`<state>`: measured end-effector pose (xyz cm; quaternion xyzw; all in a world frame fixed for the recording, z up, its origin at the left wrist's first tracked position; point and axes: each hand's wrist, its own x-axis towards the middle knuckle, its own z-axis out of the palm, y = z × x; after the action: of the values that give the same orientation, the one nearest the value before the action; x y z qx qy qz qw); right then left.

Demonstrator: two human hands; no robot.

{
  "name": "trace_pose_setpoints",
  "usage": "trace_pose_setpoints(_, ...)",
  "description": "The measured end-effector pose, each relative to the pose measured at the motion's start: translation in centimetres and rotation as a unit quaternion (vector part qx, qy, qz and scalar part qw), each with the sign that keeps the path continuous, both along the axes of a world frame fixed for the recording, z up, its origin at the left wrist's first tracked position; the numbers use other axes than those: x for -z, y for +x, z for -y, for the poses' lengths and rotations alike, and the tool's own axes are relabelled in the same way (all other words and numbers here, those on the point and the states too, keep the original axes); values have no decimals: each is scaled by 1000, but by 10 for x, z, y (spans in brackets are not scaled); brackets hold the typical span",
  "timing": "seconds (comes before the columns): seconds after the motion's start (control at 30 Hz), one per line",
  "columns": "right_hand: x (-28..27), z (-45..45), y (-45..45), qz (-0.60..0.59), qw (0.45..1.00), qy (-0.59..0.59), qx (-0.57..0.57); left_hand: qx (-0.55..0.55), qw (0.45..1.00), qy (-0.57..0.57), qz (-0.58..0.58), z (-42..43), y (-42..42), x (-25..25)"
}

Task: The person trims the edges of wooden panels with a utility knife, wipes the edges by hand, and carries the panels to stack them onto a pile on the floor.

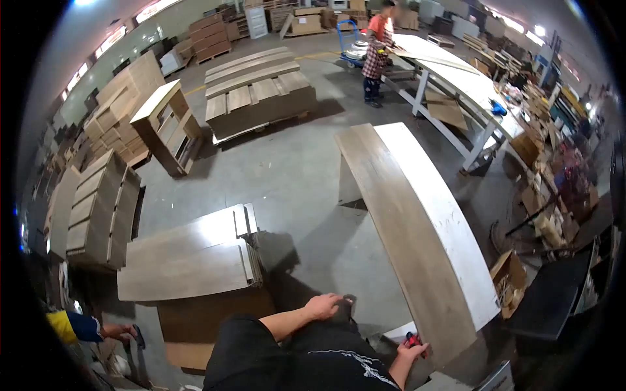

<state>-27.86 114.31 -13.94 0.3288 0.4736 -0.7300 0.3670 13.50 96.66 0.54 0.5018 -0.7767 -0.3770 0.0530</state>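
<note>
My left hand (324, 305) lies over my bent knee, fingers loosely stretched out, with no object visible in it. My right hand (411, 353) is closed around a small red-and-black tool (413, 339), whose exact kind I cannot make out. That hand is at the near left edge of a long wood-grain board (405, 221). The board lies lengthwise along a white-topped bench (435, 202), leaving a white strip bare on its right side.
Stacked wood-grain panels (186, 260) stand to my left, and more on a pallet (257, 94) ahead. An open wooden frame (171, 127) stands beyond. A person (377, 55) works at a long white table (450, 62). Another person's leg (116, 331) shows at lower left. A cardboard box (510, 280) sits right.
</note>
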Motion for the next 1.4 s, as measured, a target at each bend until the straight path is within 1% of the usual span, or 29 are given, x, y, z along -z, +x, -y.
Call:
trace_pose_setpoints(0.1, -46, 9, 33, 1, 1000, -20, 12, 43, 999, -30, 6, 13, -7, -3)
trace_pose_setpoints(0.17, -56, 7, 37, 1, 1000, -23, 18, 96, 991, -91, -12, 37, -25, -19)
trace_pose_setpoints(0.2, -84, 11, 44, 4, 1000, -22, 9, 120, 986, -118, -16, 48, -38, -22)
trace_pose_setpoints(0.27, -83, 12, 38, 56, 998, -11, 34, 158, 971, -181, -2, 75, -65, -16)
trace_pose_setpoints(0.3, -63, 10, 32, 33, 999, -26, 14, 199, 965, -165, 31, 89, -81, -23)
trace_pose_setpoints(0.33, -43, 5, 26, 10, 999, -42, -10, 227, 953, -198, 39, 102, -96, -32)
trace_pose_setpoints(0.37, -59, 11, 32, 15, 999, -26, 29, 251, 939, -230, 48, 113, -110, -41)
trace_pose_setpoints(0.47, -64, 16, 43, -25, 999, -6, 39, 323, 898, -288, 83, 156, -137, -55)
trace_pose_setpoints(0.5, -49, 11, 45, -55, 996, -51, 43, 342, 883, -310, 86, 171, -144, -48)
trace_pose_setpoints(0.57, -80, 19, 66, -90, 994, 3, 61, 373, 857, -344, 85, 201, -154, -51)
trace_pose_setpoints(0.6, -110, 28, 77, -78, 992, -2, 99, 391, 846, -352, 82, 214, -151, -59)
trace_pose_setpoints(0.63, -104, 21, 72, -87, 992, -9, 87, 411, 834, -360, 79, 224, -153, -66)
trace_pose_setpoints(0.67, -100, 9, 69, -94, 993, -16, 76, 436, 829, -343, 69, 236, -158, -71)
trace_pose_setpoints(0.7, -83, -7, 58, -112, 987, 31, 111, 461, 823, -326, 59, 247, -162, -77)
trace_pose_setpoints(0.73, -94, -6, 58, -133, 984, 48, 110, 487, 816, -308, 51, 261, -166, -80)
trace_pose_setpoints(0.77, -121, 2, 61, -154, 980, 65, 109, 459, 789, -405, -57, 268, -173, -81)
trace_pose_setpoints(0.8, -152, 13, 61, -162, 974, 104, 116, 472, 784, -397, -76, 277, -182, -84)
trace_pose_setpoints(0.83, -181, 29, 63, -172, 969, 30, 174, 486, 777, -389, -96, 281, -192, -101)
trace_pose_setpoints(0.87, -189, 35, 56, -210, 956, 15, 204, 503, 766, -382, -117, 289, -206, -113)
trace_pose_setpoints(0.9, -197, 41, 51, -221, 950, 21, 221, 491, 736, -426, -187, 299, -220, -112)
trace_pose_setpoints(0.93, -221, 56, 50, -230, 943, 26, 240, 518, 731, -416, -158, 307, -234, -106)
trace_pose_setpoints(1.0, -216, 70, 36, -228, 929, 38, 290, 575, 712, -375, -147, 322, -259, -124)
trace_pose_setpoints(1.07, -216, 80, 31, -230, 920, 27, 316, 616, 715, -323, -70, 332, -280, -140)
trace_pose_setpoints(1.13, -220, 88, 35, -231, 918, -6, 321, 635, 726, -266, -6, 330, -291, -171)
trace_pose_setpoints(1.2, -208, 93, 45, -202, 913, -30, 352, 628, 748, -208, 44, 317, -291, -224)
trace_pose_setpoints(1.27, -187, 92, 58, -176, 911, -56, 369, 635, 752, -166, 60, 298, -283, -258)
trace_pose_setpoints(1.3, -186, 89, 70, -220, 918, -66, 322, 641, 751, -152, 34, 291, -277, -264)
trace_pose_setpoints(1.33, -184, 90, 81, -168, 906, -12, 389, 646, 751, -137, 10, 282, -271, -269)
trace_pose_setpoints(1.4, -146, 70, 112, -167, 909, -147, 353, 652, 749, -115, 25, 263, -261, -311)
